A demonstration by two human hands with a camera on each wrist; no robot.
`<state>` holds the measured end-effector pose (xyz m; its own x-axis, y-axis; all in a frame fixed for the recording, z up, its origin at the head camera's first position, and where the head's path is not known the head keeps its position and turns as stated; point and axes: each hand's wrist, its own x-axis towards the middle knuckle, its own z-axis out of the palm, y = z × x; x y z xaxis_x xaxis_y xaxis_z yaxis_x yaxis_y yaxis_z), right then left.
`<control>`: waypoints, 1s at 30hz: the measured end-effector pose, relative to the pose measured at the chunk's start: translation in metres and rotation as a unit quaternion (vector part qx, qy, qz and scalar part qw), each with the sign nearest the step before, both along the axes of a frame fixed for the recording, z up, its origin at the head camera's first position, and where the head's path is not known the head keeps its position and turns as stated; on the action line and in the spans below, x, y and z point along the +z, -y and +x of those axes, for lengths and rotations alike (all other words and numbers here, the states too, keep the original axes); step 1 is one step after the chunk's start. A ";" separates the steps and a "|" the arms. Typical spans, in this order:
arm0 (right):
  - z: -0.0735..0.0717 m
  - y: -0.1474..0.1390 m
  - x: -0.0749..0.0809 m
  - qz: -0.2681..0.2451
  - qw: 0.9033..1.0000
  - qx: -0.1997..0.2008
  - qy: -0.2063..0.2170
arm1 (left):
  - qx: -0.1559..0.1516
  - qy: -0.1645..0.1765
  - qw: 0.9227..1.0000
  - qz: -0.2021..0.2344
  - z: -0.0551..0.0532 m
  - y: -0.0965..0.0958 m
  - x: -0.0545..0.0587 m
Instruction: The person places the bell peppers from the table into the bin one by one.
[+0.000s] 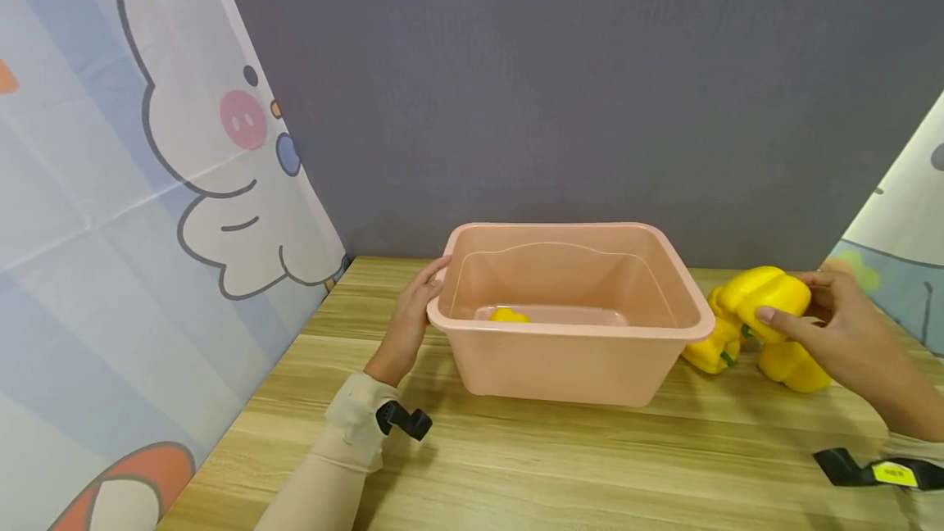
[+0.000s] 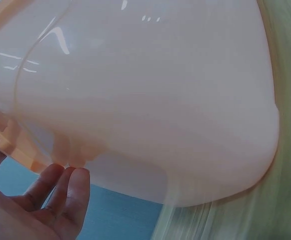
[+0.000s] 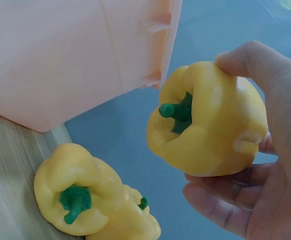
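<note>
A peach-pink plastic tub [image 1: 560, 367] stands on the wooden table. My left hand [image 1: 410, 314] rests against its left rim; in the left wrist view straight fingers [image 2: 78, 192] touch the tub's outer wall [image 2: 185, 110]. My right hand [image 1: 848, 326] grips a yellow bell pepper [image 1: 767, 297], with the thumb on one side and fingers beneath. Its green stem points toward the tub in the right wrist view, and the pepper [image 3: 220, 120] is raised above the others. Below lie more yellow peppers [image 1: 711, 353], including one [image 1: 796, 367] nearer the right hand. Inside the tub, part of something yellow [image 1: 509, 315] shows.
The wood-grain table [image 1: 516, 465] extends in front of the tub. A dark grey wall [image 1: 575, 88] rises close behind it. Cartoon-printed cloth [image 1: 88, 269] hangs at the left, and a similar panel [image 1: 907, 220] is at the right.
</note>
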<state>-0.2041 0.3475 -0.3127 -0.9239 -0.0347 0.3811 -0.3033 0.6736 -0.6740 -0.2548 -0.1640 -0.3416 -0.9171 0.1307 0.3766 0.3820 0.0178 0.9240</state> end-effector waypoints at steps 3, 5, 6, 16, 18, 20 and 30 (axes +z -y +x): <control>0.001 0.002 0.001 0.003 1.000 -0.002 -0.002 | 0.001 -0.002 1.000 -0.005 0.000 0.000 0.000; 0.003 0.004 0.002 0.004 1.000 -0.005 -0.001 | 0.003 -0.003 1.000 -0.006 0.000 -0.001 0.000; 0.004 0.005 0.002 0.005 1.000 -0.008 -0.001 | 0.004 -0.005 1.000 -0.007 0.000 -0.001 0.001; 0.007 0.013 0.001 -0.024 0.999 -0.025 -0.015 | 0.013 -0.016 1.000 -0.019 0.000 -0.003 -0.001; 0.008 0.017 0.001 -0.037 0.999 -0.028 -0.024 | 0.012 -0.018 1.000 -0.022 0.000 -0.003 -0.001; 0.009 0.021 0.001 -0.051 0.998 -0.030 -0.030 | 0.010 -0.020 0.999 -0.023 0.000 -0.002 -0.002; 0.011 0.031 0.004 -0.080 0.994 -0.055 -0.050 | 0.014 -0.026 0.999 -0.033 -0.001 -0.001 -0.003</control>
<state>-0.1934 0.3163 -0.3091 -0.8757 0.1329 0.4642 -0.3046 0.5939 -0.7446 -0.2561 -0.1633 -0.3448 -0.9005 0.1314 0.4144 0.4272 0.0901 0.8997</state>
